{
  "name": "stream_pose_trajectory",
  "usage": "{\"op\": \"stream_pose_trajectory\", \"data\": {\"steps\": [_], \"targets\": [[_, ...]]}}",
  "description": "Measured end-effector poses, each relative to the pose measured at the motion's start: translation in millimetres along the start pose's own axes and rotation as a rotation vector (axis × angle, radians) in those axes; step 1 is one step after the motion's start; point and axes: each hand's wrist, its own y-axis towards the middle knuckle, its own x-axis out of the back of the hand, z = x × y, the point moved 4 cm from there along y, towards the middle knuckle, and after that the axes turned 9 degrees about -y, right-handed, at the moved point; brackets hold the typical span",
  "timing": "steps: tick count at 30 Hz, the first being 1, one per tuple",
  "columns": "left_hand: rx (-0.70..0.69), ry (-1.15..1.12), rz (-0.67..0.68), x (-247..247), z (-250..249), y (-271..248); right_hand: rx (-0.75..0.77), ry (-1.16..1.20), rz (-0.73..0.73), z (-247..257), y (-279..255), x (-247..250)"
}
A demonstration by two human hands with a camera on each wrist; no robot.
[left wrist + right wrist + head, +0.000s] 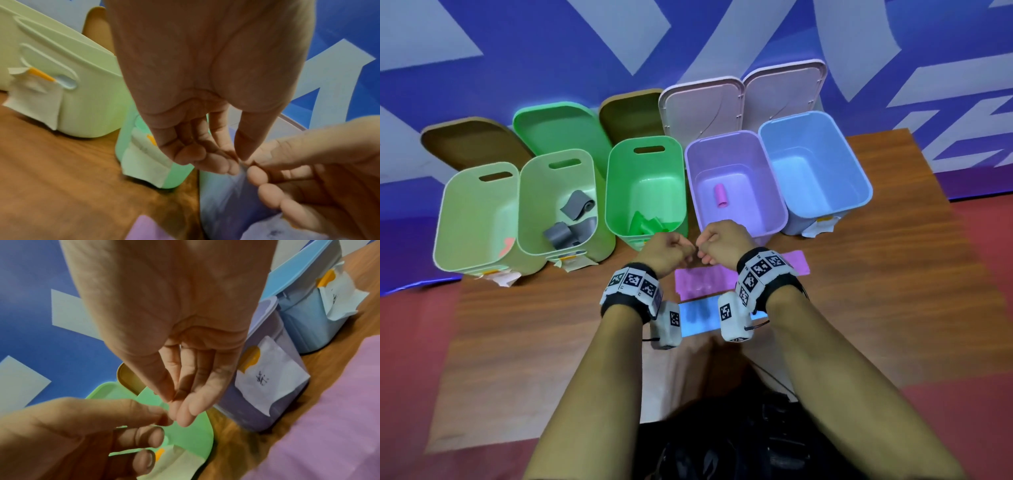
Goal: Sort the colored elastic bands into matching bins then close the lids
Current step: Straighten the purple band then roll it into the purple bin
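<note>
1. My left hand (666, 251) and right hand (722, 241) meet fingertip to fingertip just before the green bin (645, 192) and purple bin (734, 185), blocking that stretch.
2. All five bins stand open-topped; I can reach in from above.
3. Lids (702, 106) lean upright behind, walling the back.
4. The purple band (705, 279) and blue band (698, 317) lie flat beneath my wrists.
5. Bare table (876, 274) lies on my right.

wooden table (876, 308), five bins (815, 171), two bands (702, 279)
</note>
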Motion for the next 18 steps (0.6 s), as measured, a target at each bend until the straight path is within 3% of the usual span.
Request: {"op": "stream_pose_trajectory", "data": {"steps": [6, 11, 14, 18], "targets": [[0.11, 0.052, -0.023, 14.2, 56.3, 0.9, 0.025, -0.063, -0.028, -3.0, 10.9, -25.8], [0.163, 0.09, 0.02, 8.2, 81.8, 10.1, -0.006, -0.167, 0.051, -9.4, 13.1, -46.6], [0.206, 0.087, -0.024, 9.6, 92.7, 17.1, -0.03, -0.236, 0.082, -22.4, 13.5, -60.4], [0.162, 0.118, -0.073, 6.8, 103.1, 24.8, -0.078, -0.253, 0.131, -41.1, 19.1, -75.8]]}}
